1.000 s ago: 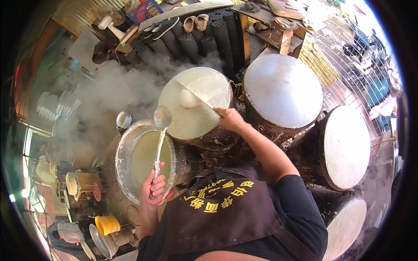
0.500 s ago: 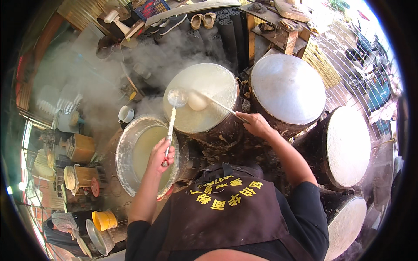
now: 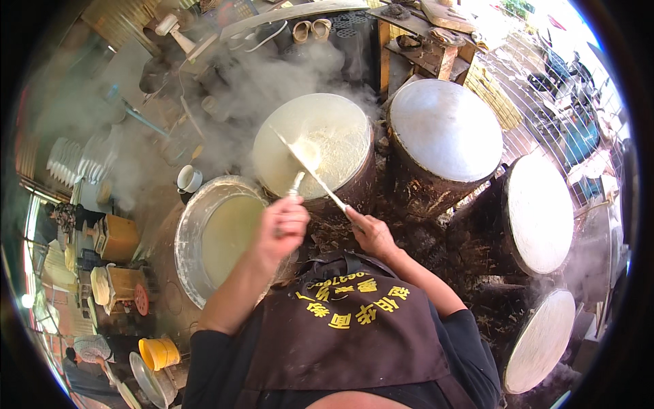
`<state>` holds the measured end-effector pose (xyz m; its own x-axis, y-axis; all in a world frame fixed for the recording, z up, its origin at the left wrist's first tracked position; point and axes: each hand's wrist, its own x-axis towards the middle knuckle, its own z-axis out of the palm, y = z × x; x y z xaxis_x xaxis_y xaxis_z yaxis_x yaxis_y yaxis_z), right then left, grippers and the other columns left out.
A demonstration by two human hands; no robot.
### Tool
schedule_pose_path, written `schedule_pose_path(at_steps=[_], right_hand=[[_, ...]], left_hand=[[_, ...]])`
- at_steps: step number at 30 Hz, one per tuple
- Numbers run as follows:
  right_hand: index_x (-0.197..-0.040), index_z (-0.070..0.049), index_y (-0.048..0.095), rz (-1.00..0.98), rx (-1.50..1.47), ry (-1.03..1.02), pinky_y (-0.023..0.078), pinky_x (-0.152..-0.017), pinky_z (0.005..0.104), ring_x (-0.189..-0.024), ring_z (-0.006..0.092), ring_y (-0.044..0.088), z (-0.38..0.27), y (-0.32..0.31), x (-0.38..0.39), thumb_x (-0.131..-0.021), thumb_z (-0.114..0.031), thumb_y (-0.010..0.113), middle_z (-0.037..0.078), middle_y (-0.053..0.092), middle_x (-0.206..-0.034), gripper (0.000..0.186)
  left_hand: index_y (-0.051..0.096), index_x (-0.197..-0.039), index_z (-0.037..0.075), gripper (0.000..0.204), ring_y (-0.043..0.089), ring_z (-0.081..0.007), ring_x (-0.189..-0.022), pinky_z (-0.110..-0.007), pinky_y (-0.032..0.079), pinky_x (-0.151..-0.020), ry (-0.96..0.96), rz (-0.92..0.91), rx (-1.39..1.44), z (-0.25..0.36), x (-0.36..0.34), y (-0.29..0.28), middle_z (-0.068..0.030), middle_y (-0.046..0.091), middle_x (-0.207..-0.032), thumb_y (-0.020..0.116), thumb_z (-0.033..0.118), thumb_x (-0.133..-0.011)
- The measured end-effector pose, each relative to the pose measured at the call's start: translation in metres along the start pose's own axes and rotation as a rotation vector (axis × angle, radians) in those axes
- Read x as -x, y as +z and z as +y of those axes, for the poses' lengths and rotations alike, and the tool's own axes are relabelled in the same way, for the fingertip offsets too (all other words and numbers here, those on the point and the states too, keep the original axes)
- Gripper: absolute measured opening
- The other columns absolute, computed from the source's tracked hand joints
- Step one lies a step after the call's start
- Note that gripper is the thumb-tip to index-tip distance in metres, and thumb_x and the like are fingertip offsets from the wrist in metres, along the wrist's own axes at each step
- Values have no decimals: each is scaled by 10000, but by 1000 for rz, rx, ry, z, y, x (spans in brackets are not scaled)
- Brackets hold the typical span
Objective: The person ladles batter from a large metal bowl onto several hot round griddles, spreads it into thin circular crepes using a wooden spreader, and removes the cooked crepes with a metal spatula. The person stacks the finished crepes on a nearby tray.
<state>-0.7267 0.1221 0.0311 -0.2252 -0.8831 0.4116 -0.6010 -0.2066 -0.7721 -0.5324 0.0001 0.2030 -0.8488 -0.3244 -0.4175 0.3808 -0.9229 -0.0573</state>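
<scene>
My left hand [image 3: 284,227] is closed on a metal ladle [image 3: 296,181], raised over the near edge of the center round cooking top [image 3: 334,119]; the ladle's bowl merges into a pale splash of batter [image 3: 310,151] there. My right hand [image 3: 371,233], lower and to the right, grips a long thin stick [image 3: 327,187] that slants across that top. Below and left of it stands a large metal pot [image 3: 231,238] of pale yellowish liquid. Steam drifts over the top's left side.
More drum-mounted tops stand right [image 3: 446,123], [image 3: 537,215] and lower right [image 3: 538,341]. Behind are shoes [image 3: 310,31] and a wooden shelf [image 3: 436,48]. Left are a white mug [image 3: 189,178], a yellow bucket [image 3: 159,353] and a partly visible person [image 3: 92,351]; a wire fence is far right.
My left hand has risen and moved right, bringing the ladle onto the center top, where pale batter now shows. My right hand moved down, drawing the stick lower. More steam covers the shoes.
</scene>
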Motion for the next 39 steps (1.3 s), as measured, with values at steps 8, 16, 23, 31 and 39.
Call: schedule_pose_path(at_steps=[8,16,23,31,39], right_hand=[[-1364,-203,474,-96,514,290,523,-621,441,-713,355,643,32,-21,-57,-828,-58,501,199,614,-809,556],[-1375,-189,444,-281,190,136,497,-592,454,-681,376,627,-43,12,0,-803,-3,519,229,593,-766,606],[-1428,-85,380,204,-922,813,393,-419,210,-486,82,485,-88,-70,39,-843,1,550,43,562,-715,615],[-1346,-159,510,474,-150,600,409,-569,235,-566,71,416,-40,-165,56,-805,-17,606,42,504,-628,568],[-1327,-140,505,630,233,551,493,-752,415,-858,363,628,16,-240,98,-792,-25,597,209,635,-934,554]], left_hand=[[154,-1469,25,507,362,-41,-445,-193,341,-279,215,-242,-395,20,87,81,-26,362,-729,351,171,-1025],[324,-1411,18,423,325,-37,-449,-199,342,-278,71,-225,-580,61,65,111,10,350,-713,371,152,-1013],[454,-1312,94,326,325,-15,-459,-175,318,-303,-126,-167,-771,51,-2,99,18,399,-718,428,149,-992],[497,-1178,108,206,357,-15,-463,-171,342,-321,-266,-202,-849,-45,-115,119,16,400,-693,473,139,-976],[451,-1288,153,382,396,-53,-407,-204,332,-307,-192,-143,-1221,-155,-248,95,5,451,-639,519,66,-922]])
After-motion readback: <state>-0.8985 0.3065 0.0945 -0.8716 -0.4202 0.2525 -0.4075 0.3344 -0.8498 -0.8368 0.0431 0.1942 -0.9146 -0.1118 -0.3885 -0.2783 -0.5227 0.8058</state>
